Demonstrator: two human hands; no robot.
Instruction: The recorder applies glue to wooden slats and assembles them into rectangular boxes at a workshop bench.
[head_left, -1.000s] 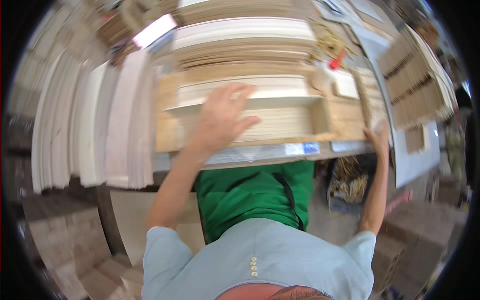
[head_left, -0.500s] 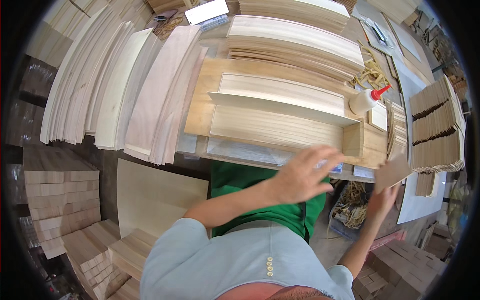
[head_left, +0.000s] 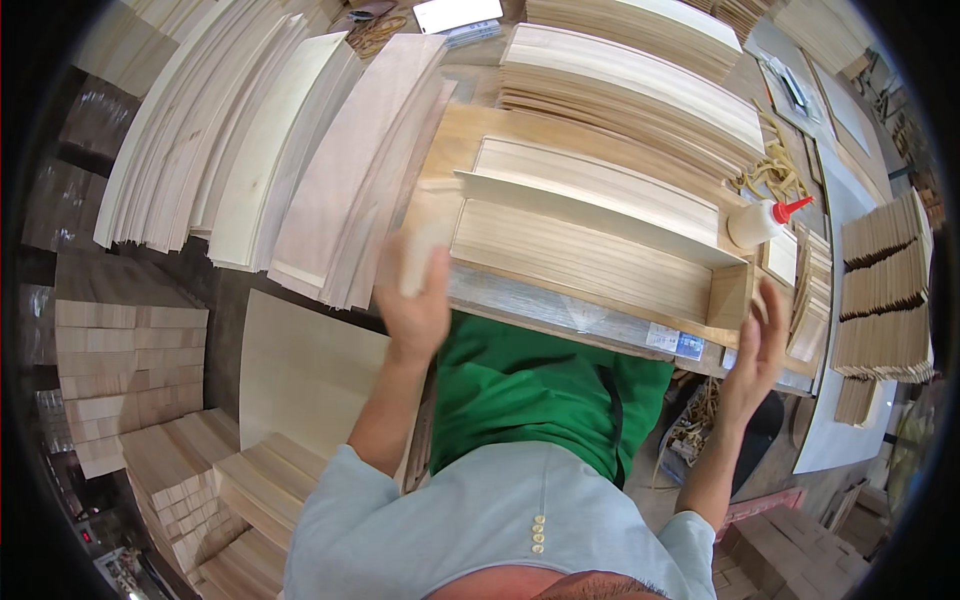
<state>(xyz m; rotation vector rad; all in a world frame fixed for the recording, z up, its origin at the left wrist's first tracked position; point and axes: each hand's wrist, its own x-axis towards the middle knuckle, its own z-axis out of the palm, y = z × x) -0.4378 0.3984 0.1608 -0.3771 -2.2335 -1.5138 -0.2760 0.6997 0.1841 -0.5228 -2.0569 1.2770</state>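
Observation:
A shallow wooden tray [head_left: 580,245] lies on a plywood board [head_left: 455,130], with a long thin strip [head_left: 610,218] standing along its far side. A small upright end piece [head_left: 731,295] closes its right end. At the left end my left hand [head_left: 412,315] grips a small flat wooden piece [head_left: 428,250], thumb against it; both are smeared by motion. Close beside the right end piece is my right hand [head_left: 755,360], its fingers apart and nothing in them. Whether its fingertips touch the end piece, I cannot tell.
A white glue bottle with a red tip [head_left: 757,224] stands behind the tray's right end. Stacks of long panels [head_left: 630,100] lie beyond, more boards [head_left: 350,170] to the left. Small wooden pieces [head_left: 812,290] are stacked at right, near a bin of scraps [head_left: 692,425].
My left hand has swung left to the tray's left end and now holds a small wooden piece. My right hand, which held one, is empty and has moved in to the right end piece.

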